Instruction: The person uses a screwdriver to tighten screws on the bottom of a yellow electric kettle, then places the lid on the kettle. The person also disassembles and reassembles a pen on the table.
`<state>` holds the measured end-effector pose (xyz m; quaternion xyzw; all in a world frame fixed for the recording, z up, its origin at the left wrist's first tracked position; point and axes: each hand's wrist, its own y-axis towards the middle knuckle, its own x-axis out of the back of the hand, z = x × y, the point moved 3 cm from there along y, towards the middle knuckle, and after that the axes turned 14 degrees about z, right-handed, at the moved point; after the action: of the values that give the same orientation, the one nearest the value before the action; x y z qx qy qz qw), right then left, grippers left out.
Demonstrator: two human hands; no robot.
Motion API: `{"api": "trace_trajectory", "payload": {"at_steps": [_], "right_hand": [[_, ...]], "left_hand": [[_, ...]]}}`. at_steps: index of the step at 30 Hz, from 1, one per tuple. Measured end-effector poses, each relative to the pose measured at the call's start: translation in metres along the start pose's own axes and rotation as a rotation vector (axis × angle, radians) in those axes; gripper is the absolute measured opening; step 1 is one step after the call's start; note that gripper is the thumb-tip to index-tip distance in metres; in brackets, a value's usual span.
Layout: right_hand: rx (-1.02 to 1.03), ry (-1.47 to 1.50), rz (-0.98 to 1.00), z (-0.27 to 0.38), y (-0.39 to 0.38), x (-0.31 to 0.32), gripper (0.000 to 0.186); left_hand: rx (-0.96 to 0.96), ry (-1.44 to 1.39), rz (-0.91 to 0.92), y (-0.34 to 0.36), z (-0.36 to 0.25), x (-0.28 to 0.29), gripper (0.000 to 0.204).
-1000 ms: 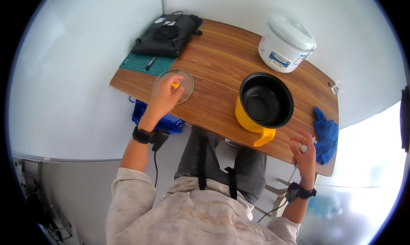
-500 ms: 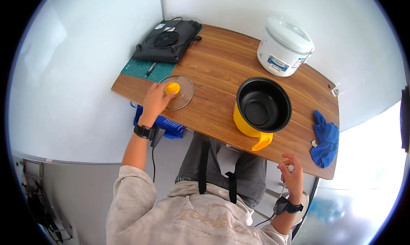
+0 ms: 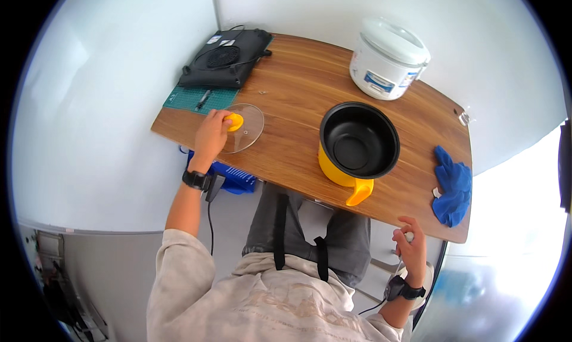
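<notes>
Near the table's left front sits a clear glass lid with a yellow knob. My left hand has its fingers closed on that knob. To the right stands a yellow electric pot, its black interior uncovered and its handle pointing toward me. My right hand is curled round a small white object below the table's front right edge; a thin line hangs from it, and I cannot make out what it is.
A black cooling pad lies on a green mat with a pen. A white rice cooker stands at the back right, a blue cloth at the right edge. White walls border the table; a blue bag is below it.
My left hand has closed on the lid's yellow knob, its fingers shifting left and lower. My right hand has moved down from beside the pot to below the table edge.
</notes>
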<state>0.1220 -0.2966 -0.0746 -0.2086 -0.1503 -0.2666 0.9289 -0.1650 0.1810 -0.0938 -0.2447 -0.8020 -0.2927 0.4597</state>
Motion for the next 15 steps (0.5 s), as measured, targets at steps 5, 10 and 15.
{"api": "trace_trajectory", "payload": {"at_steps": [5,10,15], "right_hand": [[-0.003,0.011,0.093,-0.004,-0.003,-0.002,0.033],[0.08,-0.102,0.071,0.013,-0.002,0.004,0.041],[0.117,-0.168,0.06,0.026,-0.007,0.009,0.046]], "left_hand": [[-0.142,-0.245,0.037,0.017,-0.059,0.034,0.019],[-0.366,-0.408,0.144,0.031,-0.164,0.063,0.02],[-0.569,-0.291,0.254,0.045,-0.24,0.043,0.018]]}}
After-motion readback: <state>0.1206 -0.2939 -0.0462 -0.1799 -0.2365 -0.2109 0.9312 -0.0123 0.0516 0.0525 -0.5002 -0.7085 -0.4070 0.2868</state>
